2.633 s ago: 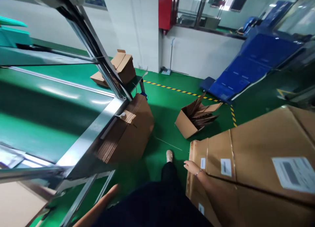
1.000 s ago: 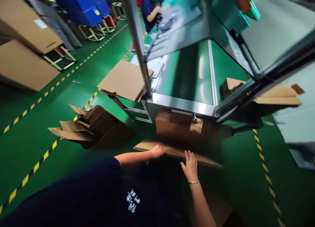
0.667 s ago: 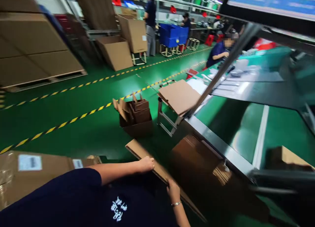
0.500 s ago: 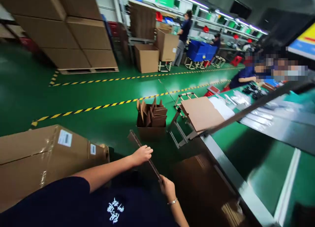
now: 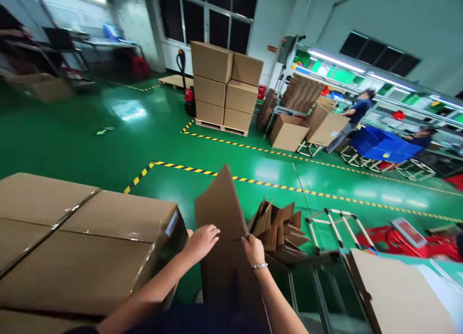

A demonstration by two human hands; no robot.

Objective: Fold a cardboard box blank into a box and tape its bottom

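— What do the hands hold?
— A flat cardboard sheet, upright before the person — left hand curled on its left edge, right hand pinching its right edge.
— Any containers?
— An open carton just behind, stuffed with folded cardboard pieces; a sealed taped box at left.

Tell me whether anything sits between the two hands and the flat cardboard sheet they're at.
Nothing visible does. The left hand and right hand both already grip the flat cardboard sheet, held upright, fingers directly on its surface.
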